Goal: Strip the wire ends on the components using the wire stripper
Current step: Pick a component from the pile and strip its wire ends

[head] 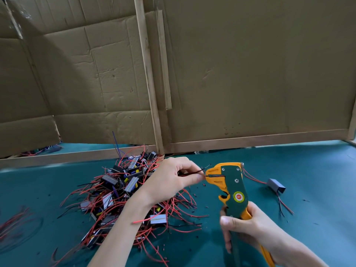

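Two hands are working at lower centre of the frame. The left hand's (169,180) fingers are pinching thin wires (194,171) just beside the mouth of the wire stripper (232,183), whose handles the right hand's (250,232) fingers are clenching. A pile of components (123,191) is lying lower left on the green table (308,166), and one lone component (275,185) is sitting at the right.

creased cardboard panels (240,74) with wooden battens (148,74) behind a teal tabletop (308,170).

Head camera, wide-angle, facing forward-down, close over table (308,170).
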Tool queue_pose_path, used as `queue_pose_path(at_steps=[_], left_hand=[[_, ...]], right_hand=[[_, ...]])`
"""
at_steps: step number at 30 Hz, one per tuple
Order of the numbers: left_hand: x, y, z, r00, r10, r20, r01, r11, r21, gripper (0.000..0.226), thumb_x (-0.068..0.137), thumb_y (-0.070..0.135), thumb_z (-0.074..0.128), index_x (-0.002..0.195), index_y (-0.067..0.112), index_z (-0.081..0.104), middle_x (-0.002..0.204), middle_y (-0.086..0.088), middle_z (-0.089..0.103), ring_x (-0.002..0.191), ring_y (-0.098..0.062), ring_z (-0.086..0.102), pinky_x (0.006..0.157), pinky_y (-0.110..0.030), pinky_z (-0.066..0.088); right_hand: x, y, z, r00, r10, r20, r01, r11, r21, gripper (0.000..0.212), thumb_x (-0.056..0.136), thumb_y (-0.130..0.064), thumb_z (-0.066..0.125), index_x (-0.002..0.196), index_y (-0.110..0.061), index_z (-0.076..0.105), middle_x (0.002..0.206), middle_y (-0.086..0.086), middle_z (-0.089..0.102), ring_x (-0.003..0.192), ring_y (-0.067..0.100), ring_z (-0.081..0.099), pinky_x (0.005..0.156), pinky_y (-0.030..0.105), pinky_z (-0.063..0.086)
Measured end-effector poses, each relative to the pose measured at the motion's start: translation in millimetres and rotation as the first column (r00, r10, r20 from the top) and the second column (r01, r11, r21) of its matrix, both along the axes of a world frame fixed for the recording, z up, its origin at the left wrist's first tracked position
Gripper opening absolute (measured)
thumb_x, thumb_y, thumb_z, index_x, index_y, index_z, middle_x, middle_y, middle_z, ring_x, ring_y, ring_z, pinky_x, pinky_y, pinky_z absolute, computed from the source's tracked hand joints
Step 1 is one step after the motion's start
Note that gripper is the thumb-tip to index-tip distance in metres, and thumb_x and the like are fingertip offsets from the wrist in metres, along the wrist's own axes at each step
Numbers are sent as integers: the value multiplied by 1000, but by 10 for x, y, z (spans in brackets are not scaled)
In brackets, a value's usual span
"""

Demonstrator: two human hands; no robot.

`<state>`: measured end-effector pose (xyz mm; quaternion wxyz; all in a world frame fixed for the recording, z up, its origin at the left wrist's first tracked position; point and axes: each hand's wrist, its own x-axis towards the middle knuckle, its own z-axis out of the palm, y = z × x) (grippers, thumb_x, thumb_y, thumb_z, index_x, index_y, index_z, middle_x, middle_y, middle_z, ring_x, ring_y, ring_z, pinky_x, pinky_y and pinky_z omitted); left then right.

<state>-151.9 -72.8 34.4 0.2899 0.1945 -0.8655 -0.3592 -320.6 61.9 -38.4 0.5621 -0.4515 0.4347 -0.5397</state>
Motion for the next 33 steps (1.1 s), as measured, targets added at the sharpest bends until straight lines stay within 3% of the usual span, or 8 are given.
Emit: queue_pose_path(at_steps=[3,6,10,12,14,21,26,33], left_hand=[[3,-2,5,999,-35,-18,37,995,92,5,84,21,71,84,25,69,75,8,65,69,-7,54,68,-27,47],[4,-17,-16,997,-45,-57,54,983,177,7,83,26,68,85,20,64,79,7,69,75,-10,60,73,-21,49],[2,-33,-58,997,1,-81,16,979,205,8,83,27,65,82,20,65,83,1,75,85,-25,67,78,-23,52],[20,-46,-43,994,37,-107,-19,986,166,11,79,34,67,80,23,67,84,-2,75,88,-30,67,82,-32,53],[38,-62,-18,994,63,-92,-54,994,90,11,79,37,68,80,26,69,83,-3,72,86,-28,65,84,-38,51],[16,41,25,996,75,-37,-80,988,-133,12,89,20,67,88,32,70,84,6,68,83,-9,61,80,-23,48],[3,88,49,996,93,11,-91,987,-136,13,90,19,65,93,30,71,89,-1,64,74,-2,57,69,-12,44],[3,94,66,995,57,83,-48,993,-111,28,93,19,61,89,46,65,90,-7,57,81,-16,56,80,-34,47]], right_hand=[[95,-21,-5,996,-85,-36,85,996,-11,47,44,-44,96,58,-15,63,49,21,55,38,26,53,42,29,46],[169,-50,-42,966,-241,-96,238,970,-46,49,49,-46,85,45,-13,49,40,14,45,29,21,43,36,24,39],[144,-27,21,991,-64,117,68,997,-28,31,57,-25,85,64,-5,61,58,23,55,49,32,56,49,37,51],[73,-26,61,974,8,228,0,999,-37,29,60,-13,82,76,1,63,71,28,58,64,39,61,61,46,55],[16,-24,65,981,26,192,-15,998,-60,30,63,-11,83,80,2,62,74,29,59,69,41,62,66,48,55],[-27,-5,52,994,33,108,-26,997,-66,40,57,-19,94,80,-2,67,76,29,60,71,42,63,66,45,55],[-26,4,74,997,40,71,-37,998,-50,38,58,-18,93,81,-1,67,77,31,61,72,42,63,68,45,55],[-14,14,79,999,19,44,-18,1000,-24,30,64,-10,84,83,2,64,77,31,61,72,42,63,67,46,54]])
